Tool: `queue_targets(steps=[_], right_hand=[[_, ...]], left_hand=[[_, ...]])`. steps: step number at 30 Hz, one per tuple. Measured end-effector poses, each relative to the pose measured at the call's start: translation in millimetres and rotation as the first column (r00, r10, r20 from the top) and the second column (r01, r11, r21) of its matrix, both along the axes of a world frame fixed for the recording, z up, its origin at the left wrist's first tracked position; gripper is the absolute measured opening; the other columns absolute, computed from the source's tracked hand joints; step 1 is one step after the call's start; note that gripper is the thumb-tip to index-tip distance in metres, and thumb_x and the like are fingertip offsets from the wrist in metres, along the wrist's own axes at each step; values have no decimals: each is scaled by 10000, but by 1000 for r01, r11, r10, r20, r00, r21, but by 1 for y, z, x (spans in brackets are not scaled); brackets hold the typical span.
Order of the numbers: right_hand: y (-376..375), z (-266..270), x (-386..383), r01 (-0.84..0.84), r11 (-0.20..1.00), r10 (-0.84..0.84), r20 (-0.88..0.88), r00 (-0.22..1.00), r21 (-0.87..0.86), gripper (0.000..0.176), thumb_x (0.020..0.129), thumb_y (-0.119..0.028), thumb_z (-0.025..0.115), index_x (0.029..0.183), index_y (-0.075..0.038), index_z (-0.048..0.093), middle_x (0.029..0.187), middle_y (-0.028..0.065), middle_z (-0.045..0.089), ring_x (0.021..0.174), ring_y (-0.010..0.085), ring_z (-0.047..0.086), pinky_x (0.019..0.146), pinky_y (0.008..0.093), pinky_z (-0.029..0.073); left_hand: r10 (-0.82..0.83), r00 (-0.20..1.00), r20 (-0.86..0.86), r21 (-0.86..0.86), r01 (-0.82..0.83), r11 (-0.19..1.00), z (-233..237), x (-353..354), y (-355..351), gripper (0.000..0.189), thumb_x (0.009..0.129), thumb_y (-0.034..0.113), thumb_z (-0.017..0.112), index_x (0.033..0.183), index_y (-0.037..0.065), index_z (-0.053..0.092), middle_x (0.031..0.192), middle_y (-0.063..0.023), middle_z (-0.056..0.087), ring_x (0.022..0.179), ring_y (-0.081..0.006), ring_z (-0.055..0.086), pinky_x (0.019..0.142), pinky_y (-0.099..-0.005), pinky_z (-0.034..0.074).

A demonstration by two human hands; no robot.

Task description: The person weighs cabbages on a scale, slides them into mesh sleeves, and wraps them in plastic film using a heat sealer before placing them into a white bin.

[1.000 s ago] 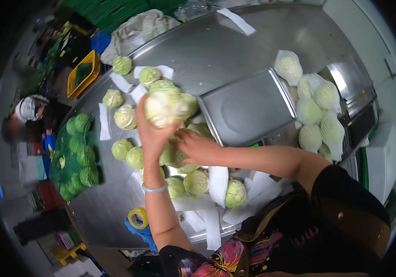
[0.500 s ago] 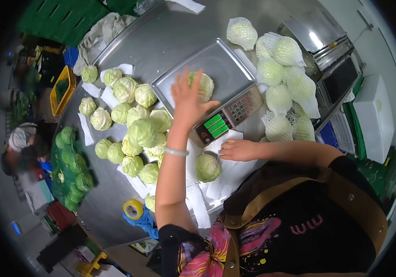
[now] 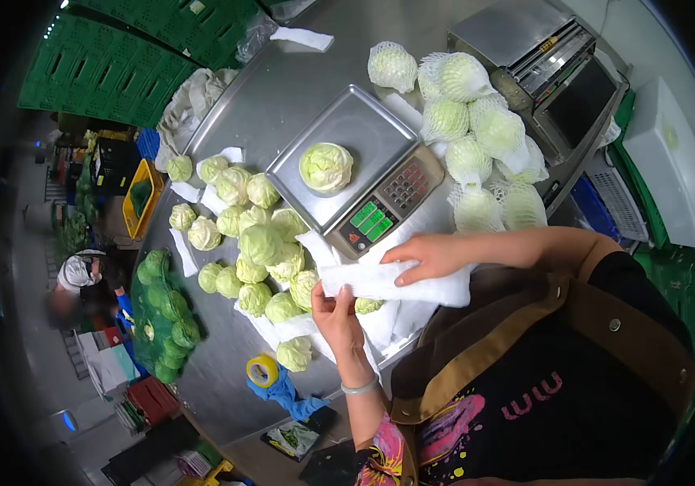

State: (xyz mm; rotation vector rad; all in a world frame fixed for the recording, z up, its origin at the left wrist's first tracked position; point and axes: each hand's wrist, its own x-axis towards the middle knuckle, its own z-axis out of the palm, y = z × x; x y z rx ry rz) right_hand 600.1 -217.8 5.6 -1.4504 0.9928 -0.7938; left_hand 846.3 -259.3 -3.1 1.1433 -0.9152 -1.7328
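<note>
White foam sleeve [image 3: 368,282] pinched in left hand [image 3: 338,321], right hand [image 3: 432,257] closed over its other half; spread the mouth gently.

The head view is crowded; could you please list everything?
table: one, silver, centre
scale: one, silver, on table
weighed cabbage: one, green, on scale
loose cabbages: about twenty, green, mostly left of scale
netted cabbages: about ten, green, right of scale
net sack: one, green, table's left
held strip: one, white, between hands
other strips: several, white, around cabbages
tape: one, yellow, by cloth
cloth: one, blue, table's bottom
machine: one, silver, upper right
crates: several, green, upper left
basket: one, yellow, left
box: one, white, far right
person: one, white headwear, left
clutter: uncountable, mixed, left
left hand: one, bare, on strip
right hand: one, bare, on strip
</note>
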Motion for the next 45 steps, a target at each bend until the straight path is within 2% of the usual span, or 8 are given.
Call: queue_targets(steps=[10,17,21,24,27,34,38,45], right_hand=[[-7,23,12,204,934,-347,616,707,292,298,929,-119,573,1210,-22,553,893,43,600,749,102,566,652,236,459],[-30,-1,35,230,914,-367,437,821,334,412,847,-61,647,1239,-22,524,1116,68,542,929,107,541,769,256,455],[-25,-20,18,287,944,-326,333,885,161,242,862,-117,605,1080,-13,598,999,88,611,897,160,593,823,309,476],[-43,-20,-5,-127,826,-501,819,280,549,236,867,-97,516,1081,-26,586,996,92,660,942,221,635,900,365,484],[-66,-43,-21,-349,794,-472,867,162,498,283,891,-117,432,1106,-4,578,1097,158,640,1030,245,614,961,405,463],[-90,-28,-32,155,913,-178,28,984,379,307,864,-151,650,1135,-37,563,922,80,671,845,135,625,771,316,500],[-161,-23,-60,483,875,-436,-371,820,39,314,819,-139,634,1106,-28,569,859,153,670,796,266,665,666,386,508],[-270,-152,-67,454,854,-520,-426,740,-254,330,818,-262,589,1035,-13,602,914,252,655,872,428,631,764,469,490]], left_hand=[[10,938,-347,-85,-43,995,33,-32,-28,213,1009,226,470,1066,47,569,800,-13,589,681,-88,565,551,-235,444],[355,811,465,-739,135,660,18,-78,-15,255,943,46,560,1169,-49,631,1048,-91,616,860,-165,616,838,-289,491],[155,957,-245,-4,-161,987,-7,-56,-37,397,1027,276,429,1244,-34,550,1083,-95,646,973,-188,623,866,-290,493],[-54,793,-607,325,310,893,0,-50,-34,459,1010,400,416,1208,11,562,1084,-78,650,946,-175,635,821,-307,517],[-529,805,-269,239,588,773,-43,-47,-22,434,961,377,535,1214,26,565,1097,-52,653,952,-149,633,810,-287,518],[176,662,-729,245,12,969,-13,-69,-99,249,929,222,596,1093,35,605,1104,-113,632,1043,-237,593,923,-393,465],[277,961,1,0,-277,961,-77,-85,-137,315,717,-187,536,939,32,583,828,-12,576,620,-65,505,544,-189,399],[364,931,-11,348,-338,874,-127,-107,-182,213,933,231,516,1035,62,598,899,-48,650,749,-149,637,662,-295,518]])
